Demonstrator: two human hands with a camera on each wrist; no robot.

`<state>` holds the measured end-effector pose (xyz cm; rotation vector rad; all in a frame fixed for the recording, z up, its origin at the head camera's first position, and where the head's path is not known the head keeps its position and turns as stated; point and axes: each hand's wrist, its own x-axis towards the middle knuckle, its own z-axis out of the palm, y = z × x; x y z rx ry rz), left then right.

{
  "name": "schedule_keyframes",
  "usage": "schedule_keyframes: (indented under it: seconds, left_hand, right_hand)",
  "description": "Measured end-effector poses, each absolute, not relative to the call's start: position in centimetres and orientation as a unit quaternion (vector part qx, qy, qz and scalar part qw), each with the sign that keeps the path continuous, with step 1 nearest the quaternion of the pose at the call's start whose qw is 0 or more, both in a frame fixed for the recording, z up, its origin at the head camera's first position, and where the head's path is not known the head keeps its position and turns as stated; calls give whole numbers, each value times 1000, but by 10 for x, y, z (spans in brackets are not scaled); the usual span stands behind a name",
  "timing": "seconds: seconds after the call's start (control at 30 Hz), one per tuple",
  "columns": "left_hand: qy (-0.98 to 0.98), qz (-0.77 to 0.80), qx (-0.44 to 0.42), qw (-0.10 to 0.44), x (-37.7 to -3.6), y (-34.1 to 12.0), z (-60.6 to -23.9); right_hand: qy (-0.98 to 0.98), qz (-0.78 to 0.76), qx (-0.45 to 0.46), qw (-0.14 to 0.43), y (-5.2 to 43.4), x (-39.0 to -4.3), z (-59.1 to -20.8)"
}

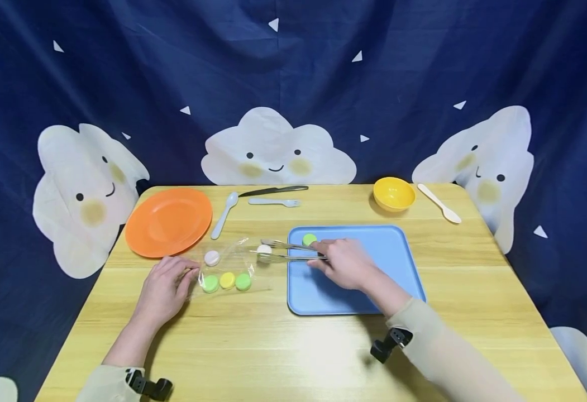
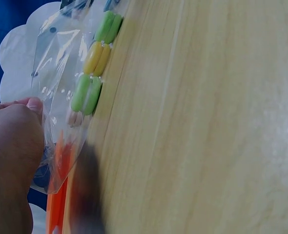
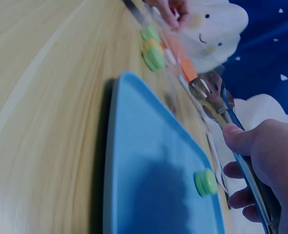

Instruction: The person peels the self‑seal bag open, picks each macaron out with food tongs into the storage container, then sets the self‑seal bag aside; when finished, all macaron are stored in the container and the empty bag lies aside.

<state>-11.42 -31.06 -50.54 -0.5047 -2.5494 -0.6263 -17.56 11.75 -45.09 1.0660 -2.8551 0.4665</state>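
Note:
My left hand (image 1: 165, 290) pinches the edge of a clear plastic bag (image 2: 56, 73) with thumb and fingers. Inside lie toy-like macarons: a pale one (image 1: 212, 258), two green ones (image 1: 210, 283) and a yellow one (image 1: 227, 280) between those. Metal tongs (image 1: 293, 258) are gripped in my right hand (image 1: 346, 263), pointing left from over the blue tray (image 1: 389, 279). A white macaron (image 1: 264, 250) sits between the tong tips, by the bag's right side; whether they squeeze it I cannot tell. On the tray's far left part lies another green macaron (image 3: 205, 182).
An orange plate (image 1: 168, 222) lies behind my left hand. Farther back are a pale blue spoon (image 1: 225, 215), a black knife (image 1: 273, 190) and a pale blue fork (image 1: 274, 202). Beyond the tray stand a yellow bowl (image 1: 394, 195) and a cream spoon (image 1: 439, 204).

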Motion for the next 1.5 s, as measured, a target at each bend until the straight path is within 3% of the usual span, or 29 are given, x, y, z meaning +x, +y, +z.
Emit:
schedule_keyframes:
  seconds: [0.6, 1.1, 1.5]
  left_hand:
    - [-922, -234, -189, 242, -114, -308, -506]
    - [-925, -230, -188, 237, -115, -308, -505]
    - [-929, -229, -178, 229, -114, -309, -503]
  right_hand:
    - [-939, 166, 284, 99, 207, -169, -439]
    - [-961, 143, 219, 92, 258, -164, -441]
    - [-973, 135, 183, 44, 271, -169, -463]
